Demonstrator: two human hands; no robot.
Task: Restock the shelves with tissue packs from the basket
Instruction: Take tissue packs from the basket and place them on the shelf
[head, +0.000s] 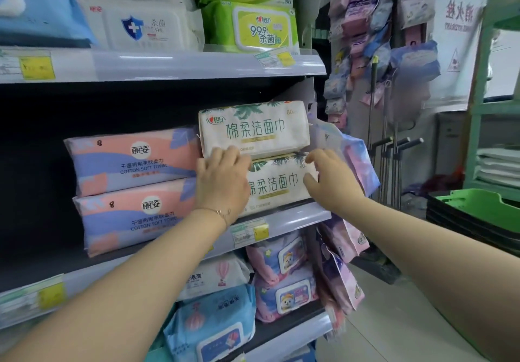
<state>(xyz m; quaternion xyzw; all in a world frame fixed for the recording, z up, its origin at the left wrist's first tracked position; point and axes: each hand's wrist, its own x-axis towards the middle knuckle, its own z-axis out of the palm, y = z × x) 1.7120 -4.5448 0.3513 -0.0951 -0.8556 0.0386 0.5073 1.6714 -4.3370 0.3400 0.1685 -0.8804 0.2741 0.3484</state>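
Observation:
Two cream tissue packs with green leaf print are stacked at the right end of the middle shelf (pixel 281 216): an upper pack (pixel 254 126) and a lower pack (pixel 277 183). My left hand (pixel 222 181) lies flat against the left part of the lower pack, fingertips touching the bottom edge of the upper one. My right hand (pixel 329 178) rests with spread fingers on the right end of the lower pack. Neither hand is closed around a pack. A stack of green baskets (pixel 478 206) stands at the right on the floor; their contents are hidden.
Two pink-and-purple cotton towel packs (pixel 132 190) are stacked just left of the cream packs, with dark bare shelf further left. Wet wipes fill the shelf above (pixel 247 23) and below (pixel 284 277). Hanging packets (pixel 349 176) crowd the shelf's right end.

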